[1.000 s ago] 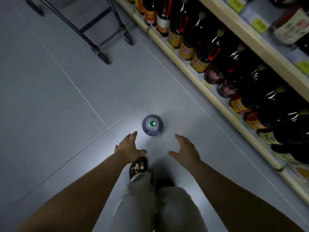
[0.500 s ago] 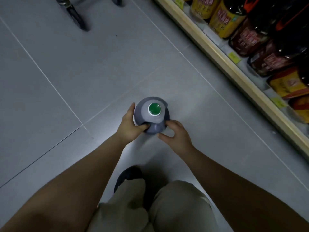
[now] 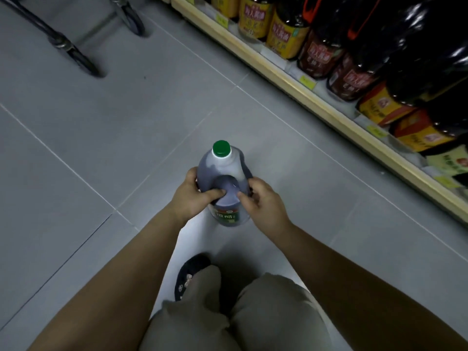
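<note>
Dark green-capped jug (image 3: 222, 183), tilted

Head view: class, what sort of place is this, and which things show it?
Probably a grocery shop aisle: a pale wooden shelf holds rows of dark labelled sauce bottles, small yellow price tags line its edge, and black trolley wheels stand nearby.

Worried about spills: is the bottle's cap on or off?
On: the green cap sits on the neck of the bottle; how tight, cannot tell.

Dim aisle; head-lamp pool lights floor centre, edges blurred, warped.
</note>
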`<act>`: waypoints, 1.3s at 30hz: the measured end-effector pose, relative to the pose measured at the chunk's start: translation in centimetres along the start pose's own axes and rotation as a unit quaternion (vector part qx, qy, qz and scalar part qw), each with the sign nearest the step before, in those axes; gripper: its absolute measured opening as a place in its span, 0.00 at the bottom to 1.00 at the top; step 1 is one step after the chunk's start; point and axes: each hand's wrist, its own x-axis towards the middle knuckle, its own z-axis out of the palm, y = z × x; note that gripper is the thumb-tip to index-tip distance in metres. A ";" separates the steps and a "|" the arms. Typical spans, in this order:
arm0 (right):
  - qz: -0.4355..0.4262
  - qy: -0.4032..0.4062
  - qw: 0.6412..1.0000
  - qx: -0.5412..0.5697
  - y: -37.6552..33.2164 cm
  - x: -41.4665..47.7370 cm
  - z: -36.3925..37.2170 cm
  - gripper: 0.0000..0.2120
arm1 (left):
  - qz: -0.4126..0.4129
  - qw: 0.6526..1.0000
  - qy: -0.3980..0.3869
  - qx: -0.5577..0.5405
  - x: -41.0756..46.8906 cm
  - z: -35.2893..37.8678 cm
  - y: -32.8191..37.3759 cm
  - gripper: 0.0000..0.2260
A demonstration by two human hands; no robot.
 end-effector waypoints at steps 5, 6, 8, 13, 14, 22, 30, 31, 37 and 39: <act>0.062 0.082 0.995 -0.003 -7.5 -5.8 -8.9 0.11 | 0.022 0.997 -0.040 0.058 -7.9 -0.1 9.5 0.29; 0.076 0.095 0.993 0.001 -9.2 -7.0 -11.0 0.12 | 0.029 0.996 -0.049 0.070 -9.9 -0.3 11.8 0.30; 0.104 0.109 0.989 0.008 -12.8 -9.5 -15.3 0.12 | 0.052 0.990 -0.070 0.109 -13.9 -0.5 16.6 0.31; 0.186 0.128 0.974 0.011 -21.6 -16.5 -26.3 0.14 | 0.130 0.956 -0.118 0.237 -24.6 0.1 28.6 0.29; 0.198 0.145 0.969 0.015 -23.2 -18.1 -28.3 0.13 | 0.143 0.947 -0.135 0.252 -26.6 0.4 30.9 0.28; 0.254 0.262 0.931 0.021 -30.8 -30.4 -40.3 0.07 | 0.179 0.879 -0.365 0.248 -38.6 3.4 42.9 0.50; 0.319 0.410 0.850 0.081 -28.6 -40.7 -46.2 0.07 | 0.281 0.793 -0.421 0.340 -47.5 14.0 47.6 0.45; 0.325 0.428 0.839 0.089 -27.8 -41.9 -46.9 0.08 | 0.298 0.777 -0.429 0.352 -48.6 15.6 47.9 0.45; 0.352 0.511 0.775 0.123 -22.2 -50.2 -52.1 0.06 | 0.347 0.722 -0.469 0.371 -55.9 26.1 47.3 0.48; 0.358 0.528 0.760 0.127 -20.1 -53.2 -54.0 0.06 | 0.360 0.712 -0.478 0.368 -58.4 29.6 46.8 0.49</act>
